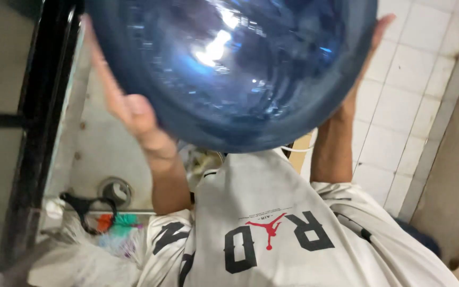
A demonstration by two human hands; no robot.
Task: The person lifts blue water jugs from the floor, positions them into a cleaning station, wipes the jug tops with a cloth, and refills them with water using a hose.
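A large translucent blue water jug (229, 69) fills the top of the head view, its round end turned toward me, held up in front of my chest. My left hand (126, 103) presses flat against its left side, fingers stretched upward. My right hand (370, 42) is pressed to its right side, mostly hidden behind the jug, with only fingertips and forearm showing. Below the jug hangs my white shirt (272, 223) with dark letters and a red figure.
A metal floor drain (115, 190) sits in a stained white floor at lower left. A black door frame (43, 117) runs along the left. White plastic bags with coloured bits (96, 244) lie at bottom left. White tiles (410, 95) cover the right.
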